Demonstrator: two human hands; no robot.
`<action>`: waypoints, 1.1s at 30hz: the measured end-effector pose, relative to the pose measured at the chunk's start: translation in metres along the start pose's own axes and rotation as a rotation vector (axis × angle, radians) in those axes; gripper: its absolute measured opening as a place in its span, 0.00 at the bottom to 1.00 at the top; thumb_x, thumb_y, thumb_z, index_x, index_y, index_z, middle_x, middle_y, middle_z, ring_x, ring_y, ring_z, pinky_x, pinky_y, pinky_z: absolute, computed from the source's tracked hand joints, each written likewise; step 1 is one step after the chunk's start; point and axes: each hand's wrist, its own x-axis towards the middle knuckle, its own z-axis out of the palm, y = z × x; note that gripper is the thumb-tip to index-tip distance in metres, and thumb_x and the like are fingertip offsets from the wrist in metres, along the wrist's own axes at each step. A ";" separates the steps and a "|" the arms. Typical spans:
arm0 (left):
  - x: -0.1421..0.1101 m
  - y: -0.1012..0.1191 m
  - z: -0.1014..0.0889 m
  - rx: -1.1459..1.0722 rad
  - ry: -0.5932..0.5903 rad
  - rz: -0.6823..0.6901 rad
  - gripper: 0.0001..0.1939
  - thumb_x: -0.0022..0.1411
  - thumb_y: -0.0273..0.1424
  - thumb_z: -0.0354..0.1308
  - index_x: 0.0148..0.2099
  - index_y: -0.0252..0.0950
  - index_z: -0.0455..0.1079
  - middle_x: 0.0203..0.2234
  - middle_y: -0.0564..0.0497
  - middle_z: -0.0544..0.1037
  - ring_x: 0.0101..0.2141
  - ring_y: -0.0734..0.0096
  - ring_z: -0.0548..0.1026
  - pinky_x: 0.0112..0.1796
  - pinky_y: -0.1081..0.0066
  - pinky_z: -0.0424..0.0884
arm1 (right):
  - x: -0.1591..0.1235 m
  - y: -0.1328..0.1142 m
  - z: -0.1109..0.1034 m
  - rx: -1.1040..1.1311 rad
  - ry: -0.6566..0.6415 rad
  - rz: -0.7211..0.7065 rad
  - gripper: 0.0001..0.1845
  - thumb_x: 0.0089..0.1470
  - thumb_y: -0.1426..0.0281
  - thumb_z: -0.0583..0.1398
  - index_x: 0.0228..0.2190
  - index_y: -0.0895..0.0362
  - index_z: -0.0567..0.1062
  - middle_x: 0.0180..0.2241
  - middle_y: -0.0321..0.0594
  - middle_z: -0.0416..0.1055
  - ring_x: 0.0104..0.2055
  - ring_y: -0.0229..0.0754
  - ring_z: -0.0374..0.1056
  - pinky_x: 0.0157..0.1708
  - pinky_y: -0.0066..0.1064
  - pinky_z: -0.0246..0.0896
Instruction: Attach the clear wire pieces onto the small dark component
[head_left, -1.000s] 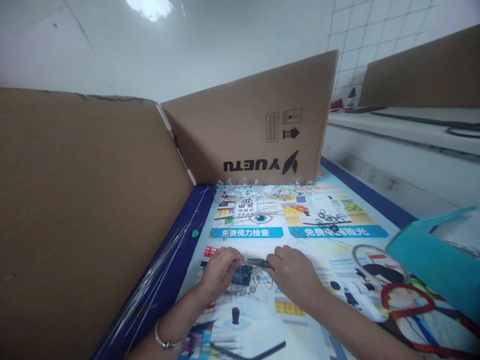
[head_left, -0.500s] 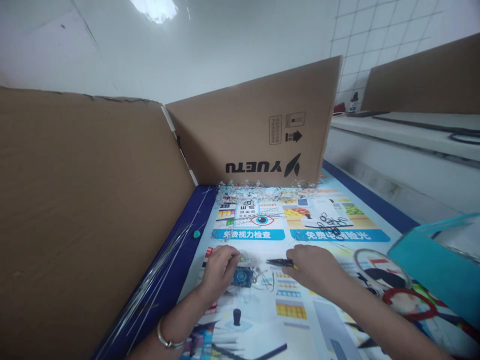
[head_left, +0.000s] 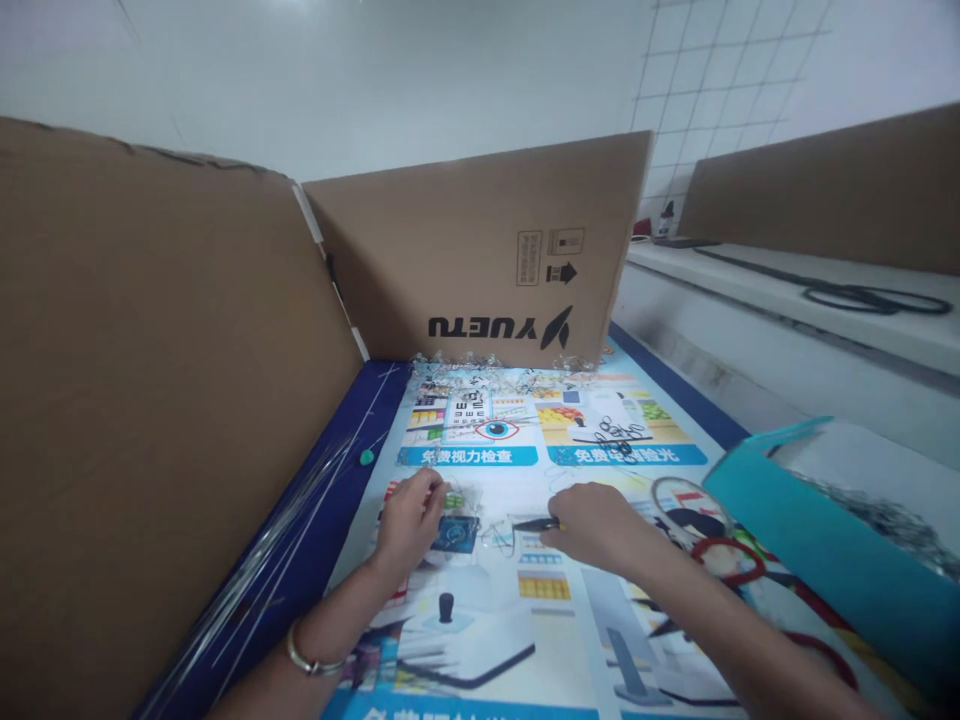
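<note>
My left hand [head_left: 409, 515] rests on the printed mat [head_left: 570, 640], fingers curled in a pinch over a tangle of clear beaded wire [head_left: 495, 530] beside a small blue square piece [head_left: 456, 534]. My right hand [head_left: 592, 520] is closed around a small dark pointed tool [head_left: 534, 524] with a yellow bit at the grip; its tip points left toward the wire. A metal bangle [head_left: 304, 655] circles my left wrist.
Cardboard panels stand at the left [head_left: 150, 400] and at the back [head_left: 480, 260]. Long clear wires [head_left: 300, 540] lie along the mat's blue left border near a green bead [head_left: 366, 457]. Dark rings [head_left: 619, 435] sit further back. A teal box [head_left: 810, 540] holds more wire at the right.
My right hand has drawn the dark tool away from the left hand to the right. The view shifted, so everything sits slightly further left.
</note>
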 end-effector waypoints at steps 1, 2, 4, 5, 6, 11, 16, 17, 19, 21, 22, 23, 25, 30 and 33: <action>0.001 0.001 0.000 -0.012 -0.004 -0.017 0.10 0.60 0.35 0.44 0.30 0.37 0.62 0.23 0.54 0.70 0.28 0.71 0.68 0.30 0.73 0.60 | 0.001 -0.001 0.001 -0.007 -0.003 -0.001 0.16 0.45 0.60 0.54 0.27 0.58 0.76 0.29 0.48 0.72 0.32 0.48 0.68 0.28 0.32 0.54; 0.001 0.001 0.000 -0.028 -0.009 -0.029 0.10 0.60 0.35 0.44 0.30 0.37 0.62 0.22 0.55 0.69 0.27 0.71 0.68 0.30 0.73 0.60 | 0.001 -0.002 0.002 -0.016 -0.004 -0.001 0.16 0.45 0.60 0.54 0.28 0.58 0.76 0.29 0.48 0.73 0.33 0.48 0.68 0.28 0.32 0.54; 0.002 0.001 -0.001 -0.063 -0.010 -0.043 0.10 0.60 0.35 0.44 0.30 0.37 0.62 0.22 0.55 0.69 0.26 0.72 0.68 0.29 0.74 0.60 | 0.002 -0.005 0.003 -0.029 -0.005 0.004 0.15 0.44 0.61 0.55 0.28 0.58 0.76 0.28 0.47 0.73 0.33 0.48 0.68 0.28 0.32 0.54; 0.003 0.001 -0.001 -0.081 -0.007 -0.048 0.10 0.60 0.34 0.44 0.30 0.37 0.62 0.22 0.55 0.69 0.26 0.73 0.68 0.28 0.74 0.59 | 0.003 -0.006 0.004 -0.034 -0.005 0.008 0.15 0.44 0.61 0.55 0.28 0.57 0.75 0.28 0.47 0.73 0.33 0.48 0.68 0.28 0.32 0.54; 0.003 0.001 -0.001 -0.092 0.003 -0.055 0.10 0.59 0.34 0.44 0.30 0.37 0.62 0.22 0.55 0.69 0.25 0.73 0.67 0.28 0.75 0.59 | 0.003 -0.008 0.005 -0.038 -0.003 0.014 0.14 0.45 0.61 0.55 0.28 0.57 0.75 0.28 0.47 0.73 0.33 0.48 0.68 0.29 0.32 0.54; 0.005 -0.001 -0.001 -0.150 0.023 -0.104 0.10 0.58 0.35 0.45 0.29 0.38 0.62 0.21 0.57 0.69 0.24 0.74 0.66 0.26 0.76 0.57 | 0.004 -0.011 0.008 -0.055 0.019 0.072 0.15 0.47 0.59 0.53 0.29 0.55 0.75 0.30 0.45 0.73 0.35 0.46 0.68 0.30 0.31 0.54; 0.005 -0.005 -0.001 -0.253 0.057 -0.155 0.09 0.58 0.34 0.46 0.28 0.38 0.62 0.18 0.57 0.66 0.22 0.74 0.65 0.26 0.75 0.54 | -0.001 -0.014 0.015 -0.039 0.076 0.178 0.16 0.50 0.58 0.52 0.30 0.55 0.74 0.30 0.43 0.73 0.33 0.45 0.68 0.28 0.29 0.52; 0.004 -0.006 -0.001 -0.282 0.061 -0.165 0.09 0.58 0.34 0.47 0.28 0.38 0.62 0.18 0.57 0.66 0.22 0.74 0.65 0.26 0.75 0.54 | -0.002 -0.015 0.018 -0.029 0.091 0.197 0.17 0.51 0.58 0.51 0.30 0.55 0.73 0.30 0.43 0.72 0.33 0.44 0.68 0.28 0.29 0.52; 0.003 -0.008 -0.002 -0.318 0.054 -0.178 0.08 0.57 0.34 0.47 0.28 0.38 0.62 0.18 0.58 0.66 0.22 0.73 0.65 0.26 0.75 0.54 | -0.007 -0.016 0.023 -0.006 0.123 0.228 0.17 0.52 0.57 0.50 0.30 0.55 0.72 0.30 0.41 0.72 0.33 0.43 0.67 0.27 0.28 0.51; 0.001 -0.009 -0.003 -0.344 0.041 -0.189 0.08 0.57 0.34 0.48 0.28 0.38 0.62 0.18 0.58 0.65 0.22 0.74 0.64 0.27 0.75 0.54 | -0.011 -0.018 0.029 0.017 0.161 0.248 0.18 0.53 0.56 0.49 0.31 0.55 0.71 0.31 0.40 0.71 0.34 0.42 0.67 0.27 0.27 0.50; 0.001 -0.009 -0.004 -0.359 0.035 -0.195 0.08 0.57 0.34 0.48 0.28 0.38 0.62 0.17 0.58 0.65 0.22 0.74 0.64 0.27 0.75 0.54 | -0.014 -0.018 0.032 0.029 0.181 0.253 0.18 0.54 0.57 0.48 0.31 0.55 0.70 0.31 0.40 0.70 0.34 0.41 0.66 0.27 0.27 0.50; 0.001 -0.009 -0.004 -0.374 0.031 -0.202 0.08 0.56 0.34 0.48 0.27 0.38 0.61 0.17 0.58 0.64 0.22 0.74 0.63 0.27 0.75 0.54 | -0.016 -0.018 0.035 0.039 0.202 0.256 0.17 0.55 0.57 0.48 0.31 0.55 0.70 0.31 0.39 0.70 0.34 0.40 0.66 0.27 0.27 0.49; 0.001 -0.008 -0.003 -0.406 0.028 -0.219 0.09 0.56 0.34 0.49 0.26 0.38 0.61 0.16 0.59 0.62 0.21 0.74 0.62 0.26 0.75 0.54 | -0.018 -0.018 0.039 0.061 0.239 0.246 0.16 0.55 0.58 0.48 0.31 0.54 0.69 0.30 0.38 0.69 0.34 0.38 0.65 0.27 0.26 0.49; 0.003 -0.009 0.001 -0.511 0.014 -0.257 0.09 0.54 0.35 0.51 0.25 0.37 0.61 0.17 0.59 0.62 0.21 0.75 0.61 0.25 0.76 0.55 | -0.015 -0.015 0.048 0.097 0.333 0.175 0.16 0.55 0.58 0.49 0.30 0.55 0.69 0.29 0.38 0.67 0.35 0.38 0.62 0.31 0.26 0.49; 0.005 -0.011 0.002 -0.595 0.007 -0.296 0.09 0.54 0.35 0.51 0.25 0.36 0.61 0.18 0.58 0.64 0.22 0.76 0.63 0.26 0.76 0.58 | -0.011 -0.014 0.051 0.112 0.367 0.129 0.15 0.55 0.59 0.49 0.30 0.55 0.68 0.30 0.39 0.66 0.35 0.39 0.61 0.33 0.28 0.48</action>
